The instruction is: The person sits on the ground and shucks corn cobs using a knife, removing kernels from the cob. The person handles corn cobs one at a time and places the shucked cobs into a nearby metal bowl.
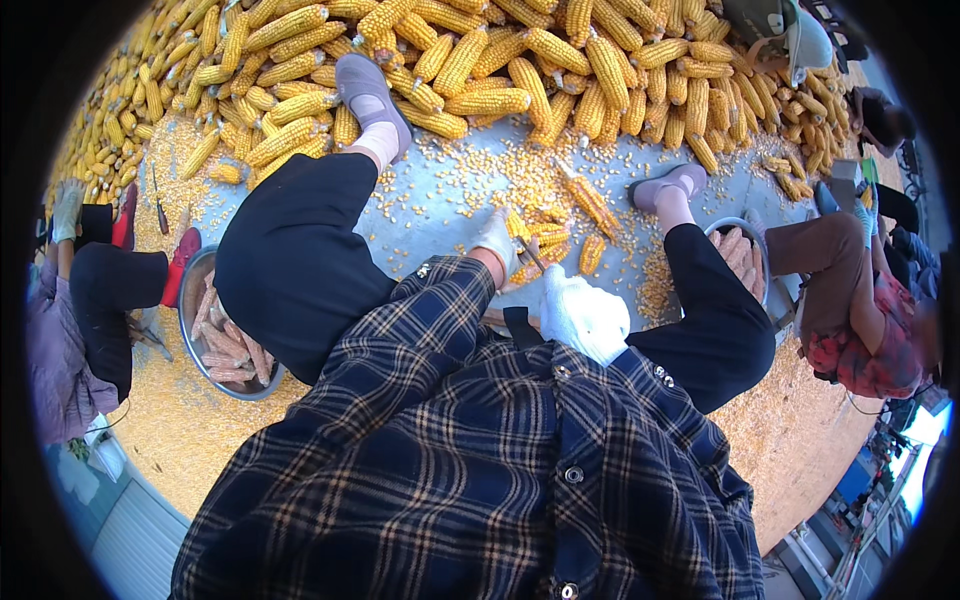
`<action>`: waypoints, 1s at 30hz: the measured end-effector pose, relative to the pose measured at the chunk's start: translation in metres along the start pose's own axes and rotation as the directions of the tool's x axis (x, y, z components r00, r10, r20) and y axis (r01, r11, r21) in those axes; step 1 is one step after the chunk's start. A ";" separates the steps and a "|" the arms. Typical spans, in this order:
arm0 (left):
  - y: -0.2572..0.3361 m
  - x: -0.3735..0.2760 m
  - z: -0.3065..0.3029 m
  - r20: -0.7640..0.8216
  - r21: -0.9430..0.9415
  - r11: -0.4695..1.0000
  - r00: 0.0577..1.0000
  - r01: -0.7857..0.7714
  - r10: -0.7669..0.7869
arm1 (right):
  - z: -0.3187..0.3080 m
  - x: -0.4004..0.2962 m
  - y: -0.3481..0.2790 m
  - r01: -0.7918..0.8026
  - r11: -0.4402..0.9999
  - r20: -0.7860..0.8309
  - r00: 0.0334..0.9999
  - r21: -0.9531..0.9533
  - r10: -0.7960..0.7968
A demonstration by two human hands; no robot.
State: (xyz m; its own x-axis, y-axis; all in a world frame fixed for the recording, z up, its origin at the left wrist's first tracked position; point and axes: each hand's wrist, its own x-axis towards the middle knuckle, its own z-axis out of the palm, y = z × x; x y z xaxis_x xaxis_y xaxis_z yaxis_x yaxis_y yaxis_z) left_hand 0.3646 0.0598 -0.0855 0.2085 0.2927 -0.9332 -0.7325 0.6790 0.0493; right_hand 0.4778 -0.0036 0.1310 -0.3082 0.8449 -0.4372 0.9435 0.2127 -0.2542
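My left hand (496, 241), in a pale glove, is closed around an ear of yellow corn (519, 225) low between my knees. My right hand (585, 311), in a white knit glove, grips a thin metal tool (531, 253) whose shaft reaches to that ear; its handle is hidden in the glove. Around the left hand lie partly stripped ears, among them one with bare rows (589, 196) and a short one (592, 255). Loose kernels (480, 176) are scattered over the grey-blue ground.
A large heap of corn ears (465, 60) spreads before my feet. Metal basins with bare cobs stand at left (196, 330) and right (763, 255). A screwdriver-like tool (162, 217) lies among kernels at left. Co-workers sit on both sides; a cap (808, 45) shows at upper right.
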 end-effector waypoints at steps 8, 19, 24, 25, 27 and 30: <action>-0.013 0.000 -0.001 -0.055 0.200 0.970 0.986 -0.141 0.155 | -0.004 0.004 -0.002 0.061 0.998 0.009 0.998 0.006 -0.061; -0.002 -0.030 0.008 -0.205 0.472 0.879 0.961 -0.068 0.185 | 0.023 0.032 0.016 0.078 0.994 -0.028 0.997 0.073 -0.077; -0.002 -0.024 0.010 -0.179 0.433 0.893 0.959 -0.122 0.218 | 0.036 0.035 0.021 -0.057 0.998 0.091 0.994 0.001 0.057; -0.004 -0.021 0.008 -0.175 0.425 0.897 0.961 -0.122 0.213 | 0.037 0.035 0.023 -0.032 0.999 0.075 0.997 0.013 0.031; -0.003 -0.020 0.004 -0.146 0.445 0.886 0.966 -0.129 0.214 | 0.033 0.037 0.022 -0.012 1.000 0.059 0.998 0.015 0.011; -0.003 -0.027 0.016 -0.174 0.455 0.880 0.956 -0.135 0.236 | 0.035 0.041 0.021 -0.095 0.995 0.045 0.994 0.002 0.095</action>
State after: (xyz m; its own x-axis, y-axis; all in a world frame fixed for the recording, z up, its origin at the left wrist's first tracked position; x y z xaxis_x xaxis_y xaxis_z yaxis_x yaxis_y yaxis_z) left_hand 0.3716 0.0603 -0.0545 -0.0866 0.3231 -0.9424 -0.3783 0.8644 0.3311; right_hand 0.4812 0.0182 0.0776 -0.2224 0.8383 -0.4978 0.9683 0.1303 -0.2131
